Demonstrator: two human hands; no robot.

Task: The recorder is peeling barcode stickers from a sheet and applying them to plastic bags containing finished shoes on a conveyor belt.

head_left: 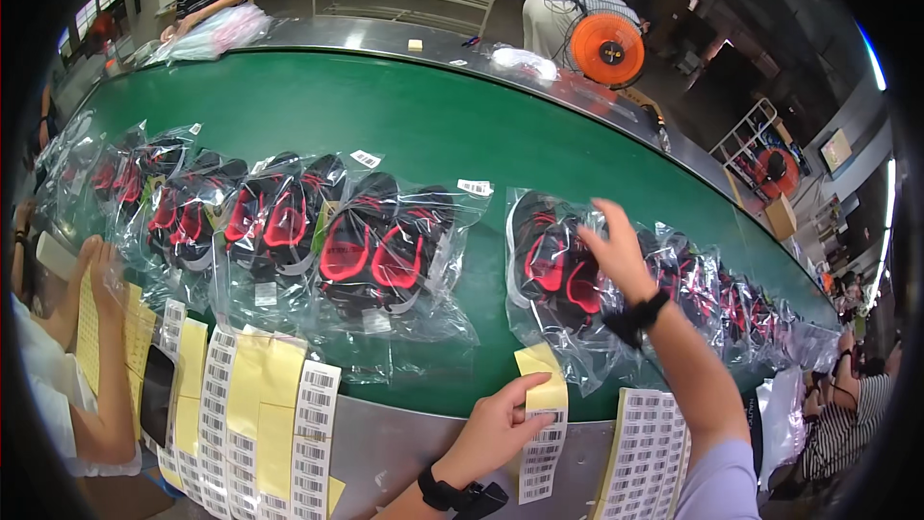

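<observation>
My left hand [493,431] is closed on a strip of barcode labels [542,462], whose bare yellow backing curls up at the top by the belt's near edge. Farther forward, my right hand [618,249] is over a pair of black and red shoes [544,265] in a clear plastic bag. Its thumb and forefinger are apart at the bag's upper right, with nothing visible between them; the other fingers are partly hidden. Left of this pair, another bagged pair of shoes [375,255] carries a white label at its upper corner. Each wrist has a black band.
Bagged shoes line the green conveyor belt [481,126] on both sides. Label sheets [255,405] and a phone [158,395] lie on the near metal edge, with more label sheets [643,453] at right. Co-workers sit left and right; another person stands across the belt near an orange fan [606,50].
</observation>
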